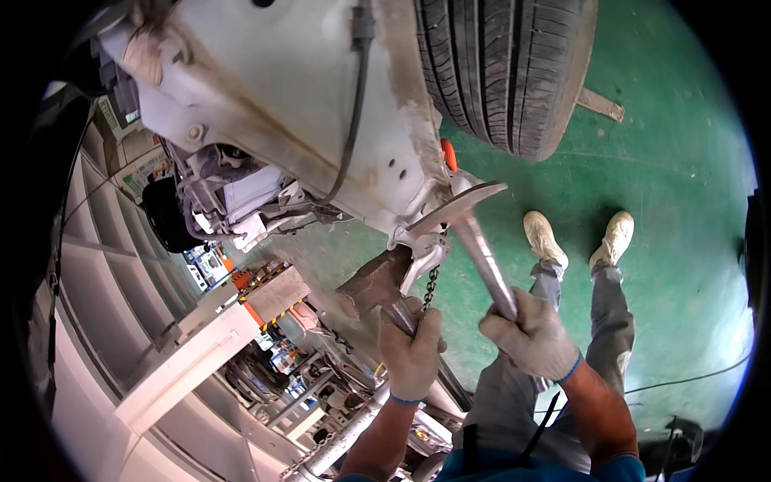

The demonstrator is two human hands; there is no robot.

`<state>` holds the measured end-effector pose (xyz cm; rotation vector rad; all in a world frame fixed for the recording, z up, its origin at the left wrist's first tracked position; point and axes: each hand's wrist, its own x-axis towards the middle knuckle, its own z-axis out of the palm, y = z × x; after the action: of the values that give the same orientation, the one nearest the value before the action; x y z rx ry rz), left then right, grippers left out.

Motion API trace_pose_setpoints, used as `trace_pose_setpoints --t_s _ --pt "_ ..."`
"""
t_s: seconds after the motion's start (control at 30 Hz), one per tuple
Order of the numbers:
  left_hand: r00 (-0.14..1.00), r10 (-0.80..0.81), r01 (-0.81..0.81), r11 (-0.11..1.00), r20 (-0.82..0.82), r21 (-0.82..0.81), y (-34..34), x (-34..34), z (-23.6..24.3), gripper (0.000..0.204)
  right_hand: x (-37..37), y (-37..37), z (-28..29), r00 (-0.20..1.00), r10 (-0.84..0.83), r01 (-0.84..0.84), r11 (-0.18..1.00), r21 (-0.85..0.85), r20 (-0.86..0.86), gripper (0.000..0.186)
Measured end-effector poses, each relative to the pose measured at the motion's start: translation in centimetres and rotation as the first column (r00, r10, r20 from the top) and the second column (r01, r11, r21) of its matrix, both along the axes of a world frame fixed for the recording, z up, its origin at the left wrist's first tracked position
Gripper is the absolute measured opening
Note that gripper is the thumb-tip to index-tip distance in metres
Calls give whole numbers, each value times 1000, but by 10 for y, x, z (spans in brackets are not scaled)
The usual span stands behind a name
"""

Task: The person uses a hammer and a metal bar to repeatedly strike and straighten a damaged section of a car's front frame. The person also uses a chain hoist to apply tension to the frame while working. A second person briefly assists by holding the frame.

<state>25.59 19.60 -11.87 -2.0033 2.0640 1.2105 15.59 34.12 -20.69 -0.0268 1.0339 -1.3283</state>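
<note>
My left hand (411,357), in a pale work glove, is closed round the short handle of a sledgehammer (373,283). Its thick brown head lies beside the bent lower corner of a car's bare metal body panel (313,88). In my right hand (536,336), also gloved, is the steel handle of a body hammer (484,261). The long, curved head of that hammer lies across the panel's corner, and seems to touch it. Between the two tools a dark chain (432,287) hangs from a metal clamp piece (430,253), its lower end hidden behind my left hand.
A tyre (510,72) stands beyond the panel, with a flat bar (601,104) sticking out beside it. A dark cable (357,112) runs down the panel. At left are exposed car parts (241,193), a white post (189,365) and shelving. My shoes (614,237) stand on green floor.
</note>
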Motion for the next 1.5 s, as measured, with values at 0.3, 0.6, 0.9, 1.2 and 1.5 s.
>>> trace_pose_setpoints --t_s 0.3,0.6,0.9,1.2,1.5 --pt "998 50 -49 999 -32 13 3 -9 0 28 -5 8 -3 840 -518 542 815 204 -162 23" --pt "994 3 -4 1000 -113 -4 6 -8 -4 27 9 -31 8 968 -157 152 988 38 197 48" --pt "994 29 -26 999 -109 29 9 -3 -5 28 -14 -5 -4 739 -673 674 739 5 -26 39" --pt "991 93 -88 994 -98 63 5 -4 -5 27 -22 -16 8 873 -403 432 900 55 -273 32" --pt "994 89 -86 995 -65 43 10 -17 2 26 -24 -16 23 951 -298 303 951 57 -81 34"
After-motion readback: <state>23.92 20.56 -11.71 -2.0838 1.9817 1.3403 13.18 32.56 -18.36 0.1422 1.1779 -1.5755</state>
